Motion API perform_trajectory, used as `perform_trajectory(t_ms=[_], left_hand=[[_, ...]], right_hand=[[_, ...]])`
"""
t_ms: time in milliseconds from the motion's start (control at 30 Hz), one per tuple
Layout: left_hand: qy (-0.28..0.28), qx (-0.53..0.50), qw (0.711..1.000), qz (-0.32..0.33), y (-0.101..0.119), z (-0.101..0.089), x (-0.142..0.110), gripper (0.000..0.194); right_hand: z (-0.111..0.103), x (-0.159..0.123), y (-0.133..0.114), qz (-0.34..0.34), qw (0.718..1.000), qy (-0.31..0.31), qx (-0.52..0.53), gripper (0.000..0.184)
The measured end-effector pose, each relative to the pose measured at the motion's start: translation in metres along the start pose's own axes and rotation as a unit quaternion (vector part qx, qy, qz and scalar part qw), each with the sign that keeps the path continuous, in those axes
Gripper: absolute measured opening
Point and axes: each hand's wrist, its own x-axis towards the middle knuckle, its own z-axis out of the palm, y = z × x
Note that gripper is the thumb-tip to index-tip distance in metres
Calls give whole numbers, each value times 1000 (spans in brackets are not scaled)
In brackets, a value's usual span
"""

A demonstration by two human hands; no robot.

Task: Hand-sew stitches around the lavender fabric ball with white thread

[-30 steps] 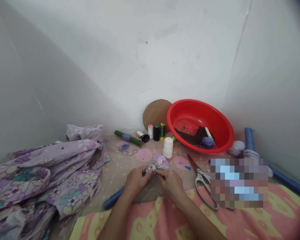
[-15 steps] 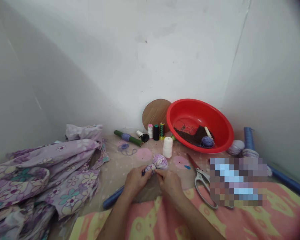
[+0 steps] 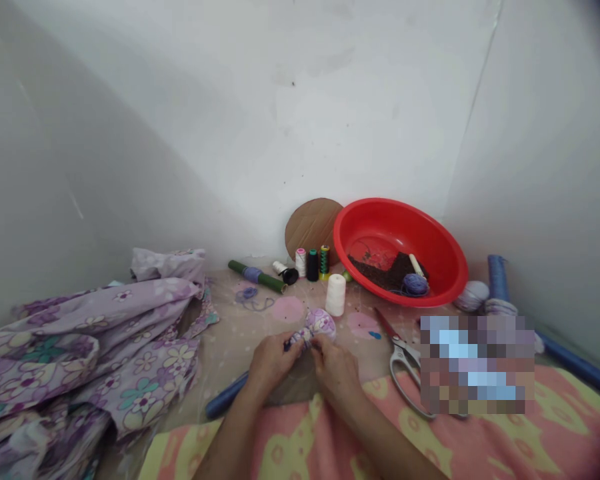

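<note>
A rounded bundle of floral cloth (image 3: 321, 324), white and purple, is gathered at a neck wound with purple cord. My left hand (image 3: 274, 360) is closed around this neck. A blue stick (image 3: 226, 396) passes under my left forearm, in line with the bundle; whether they join is hidden. Against the right side of the neck, my right hand (image 3: 336, 368) has thumb and finger pinched together; anything between them is too small to make out. A white thread cone (image 3: 335, 295) stands just beyond the bundle. Grey-handled scissors (image 3: 405, 373) lie to the right.
A tilted red basin (image 3: 400, 253) with a purple yarn ball (image 3: 415, 284) leans at the back beside a cardboard disc (image 3: 307, 227). Several thread spools (image 3: 313, 265) and a green tube (image 3: 257, 276) lie left of it. Floral cloth (image 3: 145, 333) fills the left; a pink-yellow cloth (image 3: 300, 440) lies in front.
My right hand has shifted very slightly left and down beside the neck of the bundle. My left hand keeps its hold, and the surrounding things stay in place.
</note>
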Motion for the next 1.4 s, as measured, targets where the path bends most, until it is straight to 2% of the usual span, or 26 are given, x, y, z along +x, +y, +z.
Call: perform_trajectory(t_ms=[467, 1100, 1267, 1400], left_hand=[[4, 8, 1000, 8, -2, 1, -1, 40], [14, 23, 999, 36, -3, 3, -2, 37], [21, 31, 999, 33, -4, 6, -2, 38], [23, 34, 999, 27, -3, 7, -4, 39]], right_hand=[[6, 2, -3, 13, 1000, -2, 16, 21], [12, 4, -4, 34, 994, 45, 93, 15], [15, 6, -4, -9, 990, 56, 131, 19], [13, 5, -1, -58, 991, 54, 109, 25]])
